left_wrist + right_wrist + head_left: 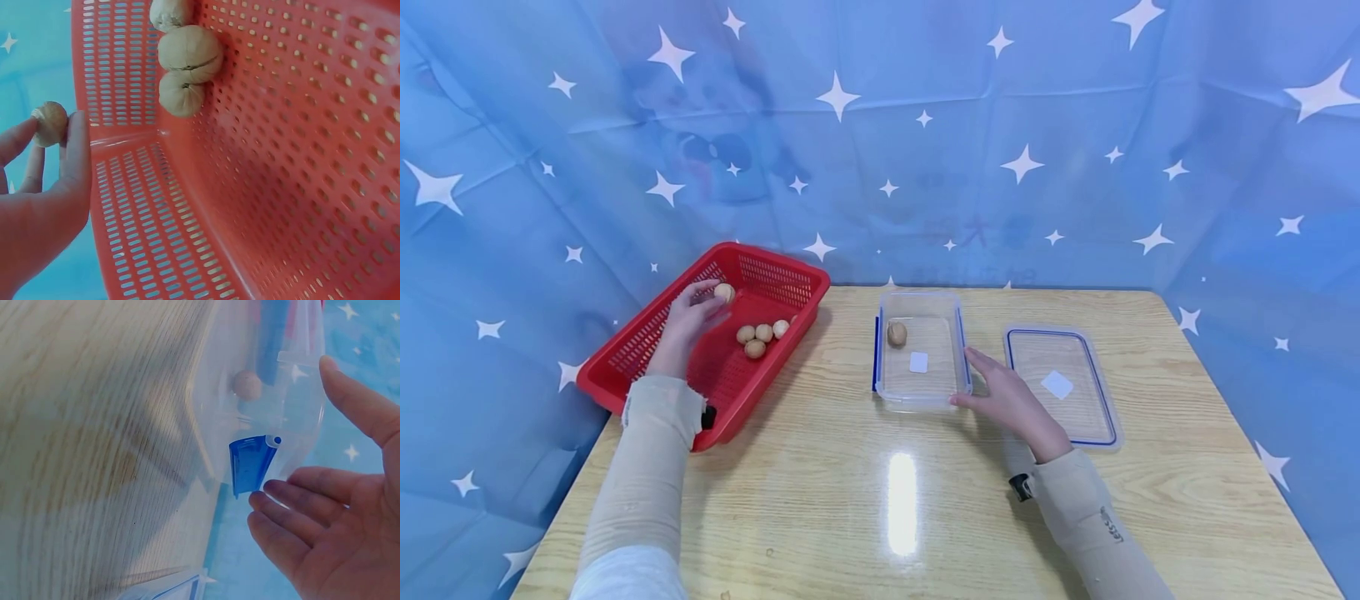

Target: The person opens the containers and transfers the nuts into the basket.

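Note:
My left hand [688,321] pinches a walnut [725,292] between thumb and fingertips, held up over the red basket [808,321]. In the left wrist view that walnut [50,124] appears beside the basket's slotted wall. Several more walnuts [755,348] lie together on the basket floor. At mid-table stands a clear plastic container [925,387] without its lid, with a single walnut [897,333] inside. My right hand [1009,400] is at the container's right side, thumb and fingers spread; in the right wrist view its fingertips [272,487] are near a blue side clip [250,464].
To the right of the container, a clear lid [1097,392] with a blue seal lies flat on the wooden table [820,500]. A blue curtain [925,192] with white stars hangs behind the table and along its sides.

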Tool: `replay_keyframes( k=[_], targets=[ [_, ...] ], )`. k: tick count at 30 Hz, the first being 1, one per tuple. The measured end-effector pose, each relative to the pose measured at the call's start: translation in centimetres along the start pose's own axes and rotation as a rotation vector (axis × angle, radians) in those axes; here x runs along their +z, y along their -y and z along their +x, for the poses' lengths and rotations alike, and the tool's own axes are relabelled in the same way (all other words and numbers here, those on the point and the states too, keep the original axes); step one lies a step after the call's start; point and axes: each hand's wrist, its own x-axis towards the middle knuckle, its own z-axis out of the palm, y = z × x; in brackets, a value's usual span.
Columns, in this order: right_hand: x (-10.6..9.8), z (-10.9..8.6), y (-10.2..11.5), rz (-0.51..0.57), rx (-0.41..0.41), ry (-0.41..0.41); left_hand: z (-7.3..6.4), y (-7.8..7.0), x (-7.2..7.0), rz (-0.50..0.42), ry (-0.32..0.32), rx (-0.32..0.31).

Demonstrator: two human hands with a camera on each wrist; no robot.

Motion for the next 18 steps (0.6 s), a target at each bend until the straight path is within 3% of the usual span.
replay_keyframes(
  k=[9, 14, 18],
  targets=[
    [0.0, -0.1, 0.1, 0.011, 0.009, 0.0, 1.4, 1.7, -0.4, 0.231, 0.0, -0.027],
    [0.0, -0.1, 0.1, 0.003, 0.001, -0.002, 1.5, 2.2, -0.6, 0.376, -0.006, -0.056],
    [0.0, -0.1, 0.0, 0.004, -0.002, -0.002, 1.3, 2.3, -0.6, 0.438, 0.001, -0.141]
  ],
)
